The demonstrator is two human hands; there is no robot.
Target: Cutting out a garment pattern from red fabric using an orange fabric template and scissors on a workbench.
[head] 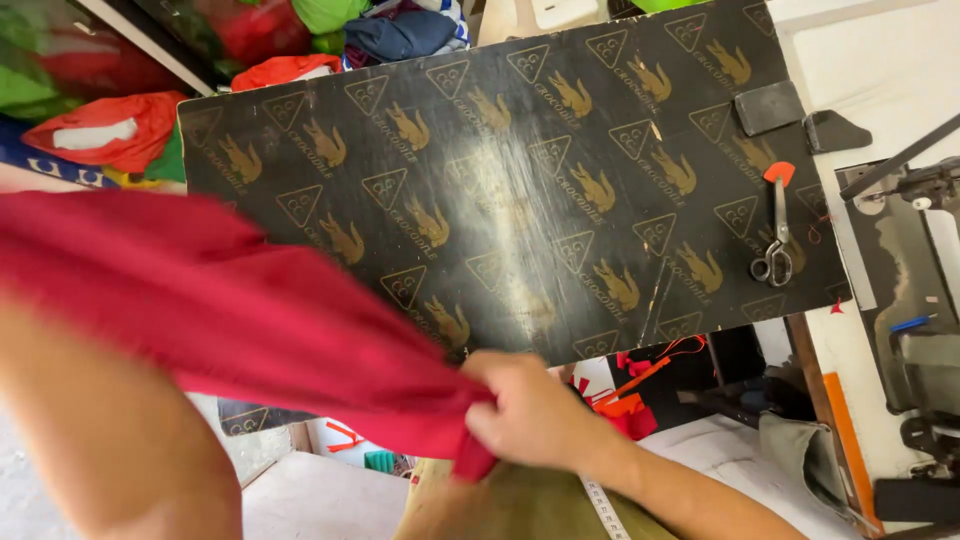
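My right hand (530, 410) is closed on a bunched end of the red cloth (230, 310), pinching it at the near edge of the black cutting board (560, 170), so the fabric draws into a tight gather at my fist and fans out wide toward the left. The cloth hangs in the air over the board's near left corner, blurred, not lying flat. My left forearm (110, 440) fills the near left under the fabric; the left hand itself is hidden by the cloth, so I cannot tell whether it is open or gripping.

The board, printed with gold triangles and animal figures, takes up most of the middle and is bare across its centre. Scissors (775, 235) with an orange tab on one end lie at its right edge, well apart from my hand, with dark flat offcuts (768, 106) just beyond them at the far right corner. A sewing machine (925, 300) stands to the right of the board. Bundles of red, green and blue fabric (130, 120) are heaped past the far left edge. A measuring tape (605, 505) runs just beside my right wrist, and red scraps (635, 405) lie below the board's near edge.
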